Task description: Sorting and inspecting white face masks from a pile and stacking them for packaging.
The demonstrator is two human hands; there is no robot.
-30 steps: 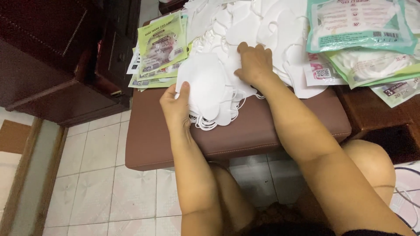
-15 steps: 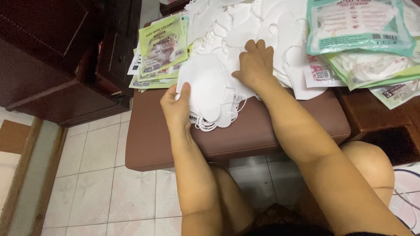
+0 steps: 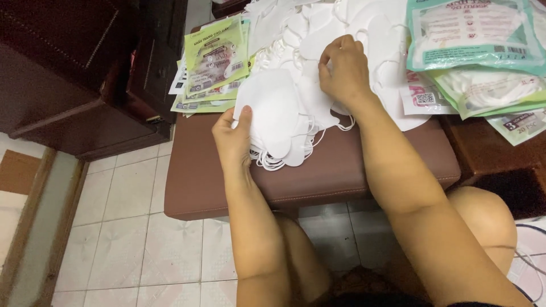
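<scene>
— Left hand point(image 3: 232, 139)? Resting on a stack of white face masks point(image 3: 273, 113) atop a brown padded stool point(image 3: 352, 165), fingers together, thumb up, steadying it.

— Right hand point(image 3: 342, 71)? Fingertips pinched on one mask in the loose pile point(image 3: 364, 28) behind, beside green packets point(image 3: 213, 57).

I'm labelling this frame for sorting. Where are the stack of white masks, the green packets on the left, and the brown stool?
Stack of white masks point(image 3: 273, 113), head view, top mask's face.
Green packets point(image 3: 213, 59), head view, top packet's front.
Brown stool point(image 3: 335, 170), head view, bare seat cushion.
</scene>
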